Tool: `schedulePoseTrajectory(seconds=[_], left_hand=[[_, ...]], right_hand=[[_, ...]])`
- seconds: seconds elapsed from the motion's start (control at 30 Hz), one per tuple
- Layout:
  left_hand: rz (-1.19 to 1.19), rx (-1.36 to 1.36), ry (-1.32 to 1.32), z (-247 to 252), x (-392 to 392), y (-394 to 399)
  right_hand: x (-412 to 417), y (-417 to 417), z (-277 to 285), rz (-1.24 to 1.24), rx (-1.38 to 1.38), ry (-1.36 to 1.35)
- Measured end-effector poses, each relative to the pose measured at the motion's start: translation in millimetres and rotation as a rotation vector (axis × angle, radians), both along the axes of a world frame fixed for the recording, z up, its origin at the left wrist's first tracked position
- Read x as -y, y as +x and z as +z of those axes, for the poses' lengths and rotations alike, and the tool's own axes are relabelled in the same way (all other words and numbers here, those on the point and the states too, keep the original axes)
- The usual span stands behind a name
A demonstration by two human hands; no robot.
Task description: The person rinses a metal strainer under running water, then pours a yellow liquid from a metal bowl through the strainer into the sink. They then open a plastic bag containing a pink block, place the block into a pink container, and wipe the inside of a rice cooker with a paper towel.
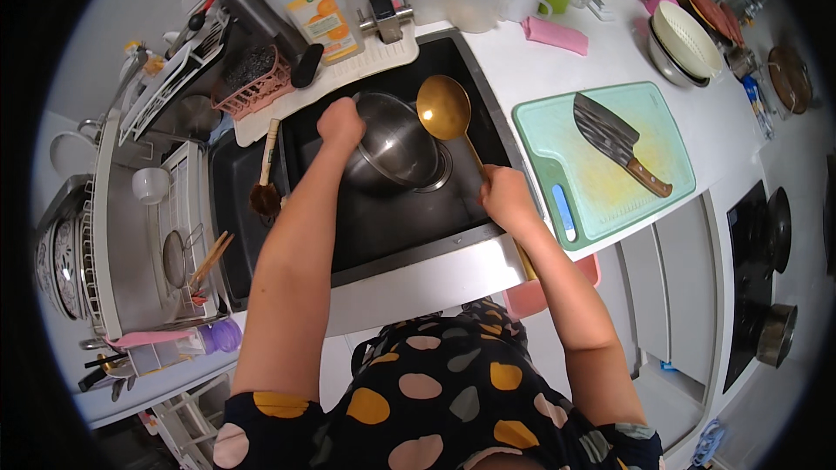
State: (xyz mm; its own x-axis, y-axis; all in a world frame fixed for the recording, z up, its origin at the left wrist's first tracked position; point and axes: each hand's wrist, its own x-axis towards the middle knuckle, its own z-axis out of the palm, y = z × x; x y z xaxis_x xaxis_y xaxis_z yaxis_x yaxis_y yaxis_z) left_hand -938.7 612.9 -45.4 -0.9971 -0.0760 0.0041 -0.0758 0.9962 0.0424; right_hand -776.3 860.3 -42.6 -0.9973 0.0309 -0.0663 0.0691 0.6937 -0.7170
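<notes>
My left hand (341,123) grips the rim of a stainless steel bowl (400,143), which is tilted inside the dark sink (405,228). The bowl's far side leans over the sink floor near the metal drain (439,173). In my right hand (508,199) is the long handle of a gold-coloured ladle (444,106). Its round head is raised at the bowl's right edge, and the handle's end sticks out below my wrist over the sink's front edge. The faucet (385,19) stands behind the sink.
Right of the sink, a cleaver (610,137) lies on a green cutting board (562,143). A wooden-handled brush (266,189) rests in the left basin. Dish racks (179,189) stand at left. Nested bowls and a colander (684,42) sit on the right counter, with a pink cloth (555,36) behind.
</notes>
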Motion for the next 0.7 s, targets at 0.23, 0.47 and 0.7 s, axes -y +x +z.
schedulePoseTrajectory(seconds=[0.23,0.47,0.7], left_hand=[[0.218,-0.354,0.593,-68,57,49],[0.308,-0.416,0.856,-111,73,70],[0.335,-0.477,0.981,-129,77,76]], right_hand=[[20,-10,11,-0.029,0.371,-0.458],[58,-35,-18,0.051,0.659,-0.795],[120,-49,-39,-0.142,0.839,-0.917]])
